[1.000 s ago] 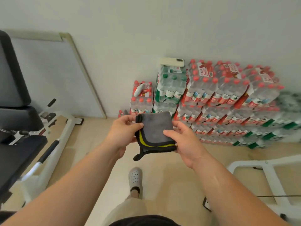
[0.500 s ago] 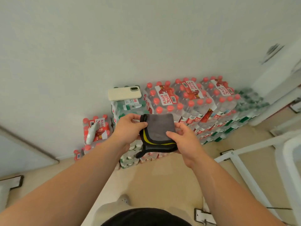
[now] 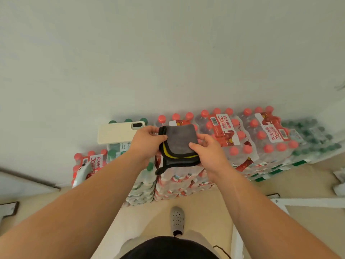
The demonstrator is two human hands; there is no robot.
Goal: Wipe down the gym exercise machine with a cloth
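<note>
Head view. Dead centre, in the air: grey cloth (image 3: 180,141), folded, black-edged with a yellow stripe, a black loop dangling from its 7 o'clock corner.

At the cloth's 9 o'clock: left hand (image 3: 147,144), thumb and fingers curled onto the top-left corner, pinching it. At its 4 o'clock: right hand (image 3: 207,152), thumb flat on top, fingers tucked beneath, clamped on the lower right edge.

Behind the cloth, from 9 to 3 o'clock along the wall (image 3: 168,62): stacked water packs (image 3: 242,139), mostly red-capped, green-capped at 3 o'clock. On a green-capped pack at the cloth's 9 o'clock: white phone (image 3: 117,133), lying flat, camera end just beside the left hand.

At 6 o'clock, on the beige floor (image 3: 145,217): grey shoe (image 3: 177,219). At 4 o'clock: white frame (image 3: 308,202) on the floor, well apart from the cloth.
</note>
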